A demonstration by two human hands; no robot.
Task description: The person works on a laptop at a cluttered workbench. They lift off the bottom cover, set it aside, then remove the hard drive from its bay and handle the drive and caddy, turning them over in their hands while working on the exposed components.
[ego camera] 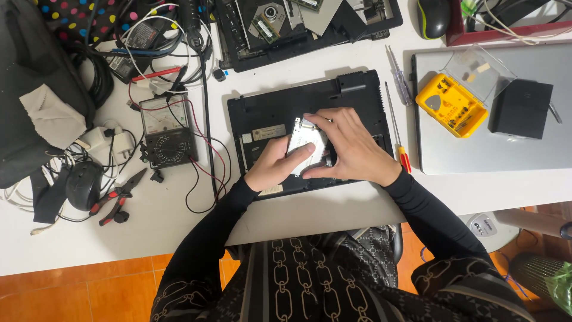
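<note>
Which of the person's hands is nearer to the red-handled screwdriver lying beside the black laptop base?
The right hand. It rests on the silver drive, toward the red-handled screwdriver at the black laptop base edge. The left hand holds the drive's far side, farther away.

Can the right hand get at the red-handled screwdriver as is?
Probably yes, once freed: the right hand grips the silver drive, and the red-handled screwdriver lies uncovered just beside it on the table.
</note>
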